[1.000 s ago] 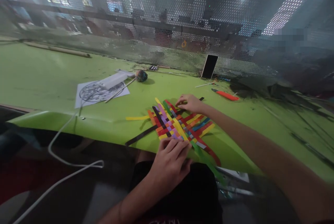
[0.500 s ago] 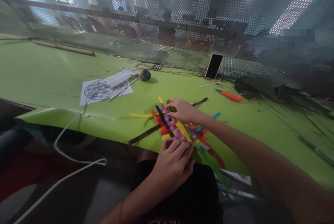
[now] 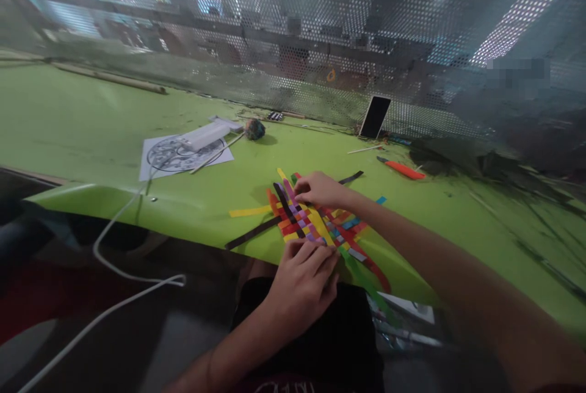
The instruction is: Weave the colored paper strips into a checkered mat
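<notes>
A mat of woven colored strips [image 3: 303, 219] lies near the table's front edge, its loose ends sticking out on all sides. My left hand [image 3: 304, 274] is closed on its near edge, fingers bent over the strips and thumb tucked below. Across the far part reaches my right hand [image 3: 323, 189], thumb and forefinger pinched at a purple strip [image 3: 289, 190]. A yellow strip [image 3: 249, 212] and a black strip [image 3: 254, 233] stick out to the left. Red and green strips [image 3: 373, 271] hang toward the edge at the right. My fingers hide exactly which strips they grip.
Behind stand a phone [image 3: 375, 117] and a mesh screen [image 3: 256, 45]. An orange-handled cutter [image 3: 403, 169] lies right. Leftward are a printed sheet [image 3: 153, 164], a white power strip [image 3: 206, 135] with its cable [image 3: 103, 259], and a ball of yarn [image 3: 254, 129].
The outer end of the yellow strip at the left has swung slightly toward me. Both hands stay at nearly the same places on the woven mat, and the view has shifted a little.
</notes>
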The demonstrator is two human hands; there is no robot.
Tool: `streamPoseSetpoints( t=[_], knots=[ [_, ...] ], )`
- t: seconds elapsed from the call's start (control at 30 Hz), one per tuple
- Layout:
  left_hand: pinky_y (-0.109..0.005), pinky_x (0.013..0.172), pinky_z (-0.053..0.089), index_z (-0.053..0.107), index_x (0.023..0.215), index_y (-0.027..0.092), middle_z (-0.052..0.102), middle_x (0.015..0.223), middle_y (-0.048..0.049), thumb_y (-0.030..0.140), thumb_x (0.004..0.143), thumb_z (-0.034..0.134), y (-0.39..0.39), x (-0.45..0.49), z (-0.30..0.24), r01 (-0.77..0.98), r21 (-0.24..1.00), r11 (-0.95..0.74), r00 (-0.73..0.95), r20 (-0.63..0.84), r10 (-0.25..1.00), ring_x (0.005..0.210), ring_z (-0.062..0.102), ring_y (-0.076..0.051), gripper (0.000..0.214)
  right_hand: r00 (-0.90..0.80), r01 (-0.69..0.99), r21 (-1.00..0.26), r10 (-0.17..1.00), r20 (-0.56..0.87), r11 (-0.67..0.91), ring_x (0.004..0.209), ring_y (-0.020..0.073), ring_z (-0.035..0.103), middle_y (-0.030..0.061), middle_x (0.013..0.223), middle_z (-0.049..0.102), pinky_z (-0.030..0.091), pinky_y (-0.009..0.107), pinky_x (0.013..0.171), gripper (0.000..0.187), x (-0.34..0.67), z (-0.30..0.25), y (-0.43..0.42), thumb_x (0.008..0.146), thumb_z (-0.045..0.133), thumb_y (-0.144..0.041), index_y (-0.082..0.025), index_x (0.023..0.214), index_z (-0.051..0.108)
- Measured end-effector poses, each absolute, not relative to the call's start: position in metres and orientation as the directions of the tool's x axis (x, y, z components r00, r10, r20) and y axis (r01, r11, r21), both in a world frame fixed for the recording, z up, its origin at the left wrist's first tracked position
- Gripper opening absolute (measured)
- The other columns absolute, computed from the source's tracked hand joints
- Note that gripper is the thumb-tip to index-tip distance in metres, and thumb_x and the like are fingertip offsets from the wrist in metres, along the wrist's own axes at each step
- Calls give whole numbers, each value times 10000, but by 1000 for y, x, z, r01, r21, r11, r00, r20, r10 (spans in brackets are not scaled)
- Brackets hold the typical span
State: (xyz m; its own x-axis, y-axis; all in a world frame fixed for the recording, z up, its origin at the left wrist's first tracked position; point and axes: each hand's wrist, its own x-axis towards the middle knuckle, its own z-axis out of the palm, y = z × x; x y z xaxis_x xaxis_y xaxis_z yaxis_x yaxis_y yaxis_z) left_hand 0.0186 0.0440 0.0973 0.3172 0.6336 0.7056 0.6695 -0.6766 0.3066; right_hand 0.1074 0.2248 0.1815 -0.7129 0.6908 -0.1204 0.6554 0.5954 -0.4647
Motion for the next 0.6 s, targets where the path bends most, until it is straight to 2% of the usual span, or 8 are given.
streamPoseSetpoints(
  t=[0.2, 0.37, 0.6],
  knots=[
    [-423, 934, 440, 617, 1232, 134, 737, 1130, -57, 164, 963, 584, 46, 18, 97, 691, 236, -683, 347, 720, 600, 1047, 640, -223, 273, -694, 650, -499, 715, -83, 573, 734, 164, 669, 66, 801, 784, 437, 244, 667, 154, 108, 177, 225, 798, 710, -156, -124, 889, 831],
    [-424, 909, 447, 621, 1223, 152, 742, 1113, -69, 167, 968, 569, 45, 18, 96, 674, 270, -688, 336, 717, 611, 1032, 641, -223, 260, -669, 652, -546, 738, -87, 526, 747, 168, 670, 60, 812, 790, 448, 244, 678, 181, 110, 175, 223, 797, 707, -190, -139, 913, 836],
    [-422, 910, 426, 640, 1197, 143, 740, 1113, -49, 160, 941, 615, 47, 19, 94, 665, 303, -683, 313, 717, 622, 1026, 630, -219, 257, -668, 660, -581, 726, -165, 476, 733, 153, 617, 50, 842, 764, 420, 258, 697, 262, 114, 179, 223, 878, 635, -290, -130, 953, 828]
  ],
)
